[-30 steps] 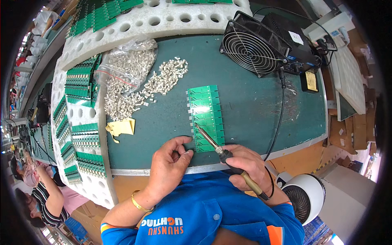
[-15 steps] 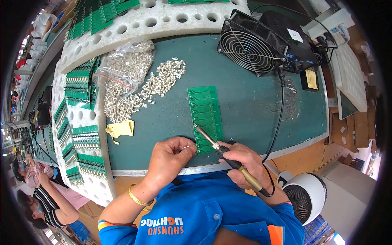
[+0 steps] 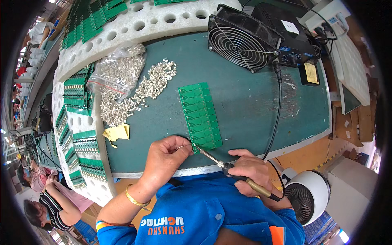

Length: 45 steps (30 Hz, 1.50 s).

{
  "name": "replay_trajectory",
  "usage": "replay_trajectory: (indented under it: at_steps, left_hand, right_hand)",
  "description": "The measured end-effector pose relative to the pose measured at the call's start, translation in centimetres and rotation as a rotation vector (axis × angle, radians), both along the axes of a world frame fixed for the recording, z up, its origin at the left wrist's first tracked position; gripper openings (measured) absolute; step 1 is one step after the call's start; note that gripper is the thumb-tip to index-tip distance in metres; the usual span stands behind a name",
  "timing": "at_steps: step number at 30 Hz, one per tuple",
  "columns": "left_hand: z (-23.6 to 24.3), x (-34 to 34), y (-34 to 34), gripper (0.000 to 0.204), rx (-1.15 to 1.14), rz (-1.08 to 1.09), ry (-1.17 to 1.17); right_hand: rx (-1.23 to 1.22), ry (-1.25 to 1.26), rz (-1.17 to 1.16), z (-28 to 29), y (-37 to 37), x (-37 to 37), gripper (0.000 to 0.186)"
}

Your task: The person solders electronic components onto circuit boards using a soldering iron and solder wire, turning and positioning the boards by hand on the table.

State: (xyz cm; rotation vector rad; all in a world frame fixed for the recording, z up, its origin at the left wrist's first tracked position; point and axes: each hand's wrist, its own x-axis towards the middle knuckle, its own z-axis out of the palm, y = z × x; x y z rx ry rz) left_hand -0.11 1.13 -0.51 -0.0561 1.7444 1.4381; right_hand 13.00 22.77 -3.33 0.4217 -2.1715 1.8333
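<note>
Your blue shirt (image 3: 200,204) has two lines of lettering (image 3: 165,226) on the chest, orange and white, upside down from up here. Near the surface's (image 3: 249,110) far right corner, your black box (image 3: 265,18) has a white sticker (image 3: 290,27), its tiny mark too blurry to read tbh.

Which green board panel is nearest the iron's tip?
The panel lying directly on the green bench, with the soldering iron tip at its near-left corner. The other panels rest on white foam, left and far side.
</note>
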Motion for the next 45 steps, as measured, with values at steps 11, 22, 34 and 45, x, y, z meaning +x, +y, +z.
replay_trajectory:
  at_steps: [11,22,34,45]
  left_hand:
    - [0.1,0.0,0.8,0.007,-0.006,0.117,-0.06]
    - [0.2,0.3,0.8,0.008,-0.027,0.106,-0.095]
    - [1.8,-3.6,-7.5,0.02,-0.615,0.011,1.022]
    - [2.2,-6.4,-9.5,0.031,-0.726,-0.365,1.09]
  right_hand:
    - [-0.027,0.035,-0.042,-0.2,0.3,-0.6,0.026]
    - [0.018,0.001,-0.011,0.0,0.2,-1.5,0.033]
    - [-0.059,-0.068,-0.03,0.1,-0.5,-2.6,0.036]
    - [-0.071,-0.045,-0.034,-0.5,-0.7,-2.8,0.036]
